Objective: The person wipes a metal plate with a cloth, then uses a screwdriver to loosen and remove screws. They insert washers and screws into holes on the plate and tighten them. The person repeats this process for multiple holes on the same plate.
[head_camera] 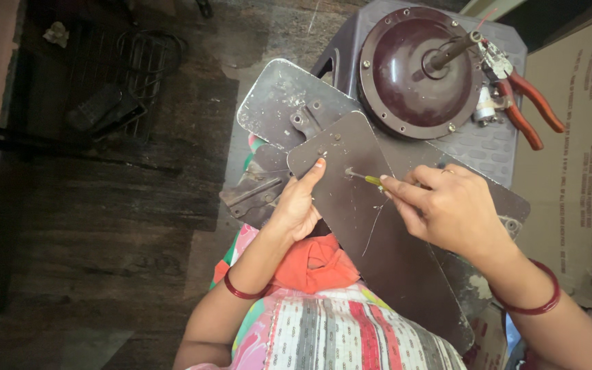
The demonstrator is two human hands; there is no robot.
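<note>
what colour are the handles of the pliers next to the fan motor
Red-orange. The pliers lie on the grey stool right of the round maroon motor housing, seen in the head view.
</note>
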